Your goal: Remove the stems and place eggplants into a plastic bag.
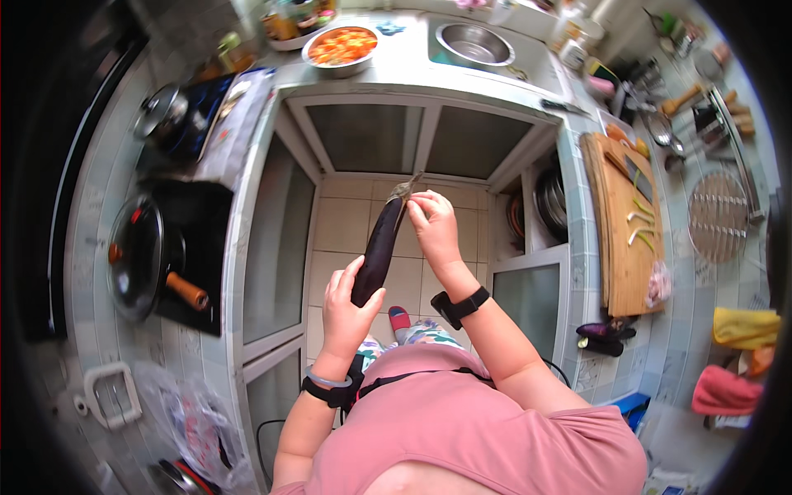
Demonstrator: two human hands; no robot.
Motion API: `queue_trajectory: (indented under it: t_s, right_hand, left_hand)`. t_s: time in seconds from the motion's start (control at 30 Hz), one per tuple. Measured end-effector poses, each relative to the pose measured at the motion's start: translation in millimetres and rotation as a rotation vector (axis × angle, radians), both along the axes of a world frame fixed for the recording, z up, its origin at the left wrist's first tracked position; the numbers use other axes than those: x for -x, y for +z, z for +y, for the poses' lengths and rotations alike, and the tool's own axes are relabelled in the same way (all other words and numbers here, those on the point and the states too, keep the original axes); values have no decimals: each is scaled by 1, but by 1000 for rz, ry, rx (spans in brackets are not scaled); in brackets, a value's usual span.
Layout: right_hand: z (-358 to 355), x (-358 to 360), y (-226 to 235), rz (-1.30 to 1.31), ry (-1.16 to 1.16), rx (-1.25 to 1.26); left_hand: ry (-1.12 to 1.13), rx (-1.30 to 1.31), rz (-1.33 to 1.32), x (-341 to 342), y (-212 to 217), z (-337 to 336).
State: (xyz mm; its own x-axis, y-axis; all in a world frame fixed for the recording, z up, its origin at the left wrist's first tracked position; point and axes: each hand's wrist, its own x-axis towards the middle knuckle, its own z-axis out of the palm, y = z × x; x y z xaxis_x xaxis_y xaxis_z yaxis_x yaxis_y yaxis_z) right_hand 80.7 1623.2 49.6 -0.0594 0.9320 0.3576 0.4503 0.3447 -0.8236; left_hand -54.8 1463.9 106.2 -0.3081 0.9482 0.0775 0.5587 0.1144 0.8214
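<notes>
A long dark purple eggplant (381, 241) is held upright over the tiled floor, in front of my body. My left hand (346, 307) is wrapped around its lower end. My right hand (432, 224) pinches the greenish stem cap (404, 190) at its top end. Both wrists wear black bands.
A wooden cutting board (620, 247) with green strips lies on the right counter, more eggplants (606, 332) at its near end. A lidded pan (139, 257) sits on the left stove. A steel bowl of orange food (340, 48) and a sink basin (473, 43) are at the far counter.
</notes>
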Motion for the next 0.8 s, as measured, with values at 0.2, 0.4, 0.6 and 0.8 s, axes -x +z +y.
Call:
queue_trajectory:
  t_s: [0.2,0.4,0.6,0.8]
  right_hand:
    - [11,-96,-14,22,-338,30]
    - [-7,-161,-41,-79,-737,129]
    - [-45,-184,-70,-64,-1123,169]
    - [-87,-188,-100,8,-1348,123]
  left_hand:
    - [-339,-16,65,-49,-6,66]
    - [-686,-11,165,-103,-12,107]
    - [-1008,-13,253,-136,-31,125]
    - [-1220,11,299,-146,-57,119]
